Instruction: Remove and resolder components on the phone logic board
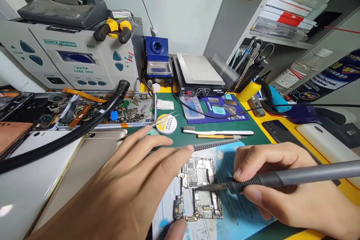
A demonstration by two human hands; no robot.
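A phone circuit board [206, 210] lies on a blue and white printed sheet [239, 210]. My left hand [135, 183] spreads over the board's left side, fingers stretched and apart, with the index fingertip near the top edge and the thumb by the bottom edge. Whether it presses on the board cannot be made out. In my right hand [292, 180], a soldering iron [270, 180] with a black ribbed grip is pinched between thumb and fingers. Its metal tip points left and reaches the middle of the board, beside a square chip [192, 178].
Behind the board lie a white toothbrush [219, 132], a gold-handled tool [216, 137] and a round tin [166, 124]. A heating plate [201, 73] and a hot-air station [73, 52] stand at the back. A black hose [92, 120] crosses a tray of parts; a black cable [281, 107] runs right.
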